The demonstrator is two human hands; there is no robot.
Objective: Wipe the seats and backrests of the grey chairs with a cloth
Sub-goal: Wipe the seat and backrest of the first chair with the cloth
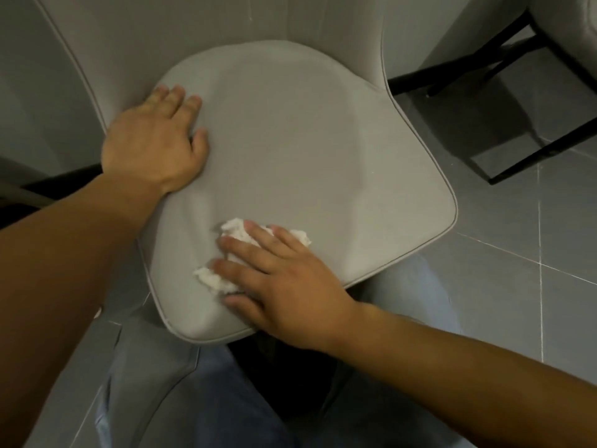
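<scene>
A grey chair fills the view, its padded seat (pixel 307 163) in the middle and its curved backrest (pixel 193 30) rising behind. My left hand (pixel 155 140) rests flat on the seat's left edge, fingers straight, where the seat meets the backrest. My right hand (pixel 277 279) presses a crumpled white cloth (pixel 235 234) onto the front part of the seat with spread, straight fingers. Most of the cloth lies hidden under the palm and fingers.
A second grey chair (pixel 568 37) with black metal legs (pixel 523 160) stands at the upper right. Grey floor tiles (pixel 517 253) lie to the right. My legs in blue jeans (pixel 219 399) stand against the seat's front edge.
</scene>
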